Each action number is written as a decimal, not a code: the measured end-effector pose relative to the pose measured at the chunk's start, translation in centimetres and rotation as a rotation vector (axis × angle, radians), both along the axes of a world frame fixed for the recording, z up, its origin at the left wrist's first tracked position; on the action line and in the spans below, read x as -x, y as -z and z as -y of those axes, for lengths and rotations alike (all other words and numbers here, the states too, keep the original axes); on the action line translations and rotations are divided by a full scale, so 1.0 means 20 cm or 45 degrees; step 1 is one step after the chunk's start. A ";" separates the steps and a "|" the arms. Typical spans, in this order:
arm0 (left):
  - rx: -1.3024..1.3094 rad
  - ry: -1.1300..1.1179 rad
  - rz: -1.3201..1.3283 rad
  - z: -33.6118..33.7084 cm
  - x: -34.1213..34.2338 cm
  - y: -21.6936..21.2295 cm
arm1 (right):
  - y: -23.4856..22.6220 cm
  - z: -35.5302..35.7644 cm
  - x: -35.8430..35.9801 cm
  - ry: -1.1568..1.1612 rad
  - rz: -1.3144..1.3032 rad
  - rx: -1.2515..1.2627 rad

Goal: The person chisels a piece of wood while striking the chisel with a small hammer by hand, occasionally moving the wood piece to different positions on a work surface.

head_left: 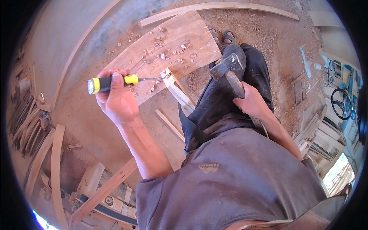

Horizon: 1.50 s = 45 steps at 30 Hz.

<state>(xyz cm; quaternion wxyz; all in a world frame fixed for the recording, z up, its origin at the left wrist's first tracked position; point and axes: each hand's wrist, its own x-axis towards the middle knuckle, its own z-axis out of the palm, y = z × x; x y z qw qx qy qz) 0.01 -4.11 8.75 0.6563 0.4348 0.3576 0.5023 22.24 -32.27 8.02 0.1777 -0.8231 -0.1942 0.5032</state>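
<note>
My left hand (117,96) is closed around the black and yellow handle of a chisel (131,79). The chisel lies nearly level, its blade reaching right to the end of a narrow wooden piece (179,95). Whether the tip touches the wood or only meets it in view, I cannot tell. Cuts show at that end, which rests over a wide wooden board (191,32) strewn with wood chips (163,56). My right hand (251,100) grips the wooden handle of a hammer (221,69), its metal head raised above my thigh, right of the chisel.
A long wooden strip (222,5) lies beyond the board, and another strip (168,123) is on the floor by my left leg. Long timbers (57,165) and a wood pile (28,122) stand at left. Machinery with a black handwheel (341,103) is at far right.
</note>
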 end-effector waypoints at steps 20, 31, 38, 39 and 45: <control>-0.229 0.114 -0.257 0.18 -0.08 0.17 | -0.08 -0.18 0.03 -0.191 0.102 -0.295; -0.887 0.085 -0.684 0.43 -0.13 0.17 | -0.60 -0.50 0.08 -0.815 0.596 -0.845; -0.519 0.213 -0.501 0.46 -0.12 0.15 | -0.77 -0.52 0.21 -0.671 0.691 -0.892; -0.513 0.193 -0.469 0.44 -0.09 0.17 | -0.89 -0.53 0.29 -0.392 0.549 -0.918; -0.599 0.157 -0.474 0.37 -0.12 0.16 | -0.75 -0.49 0.22 -0.622 0.726 -1.423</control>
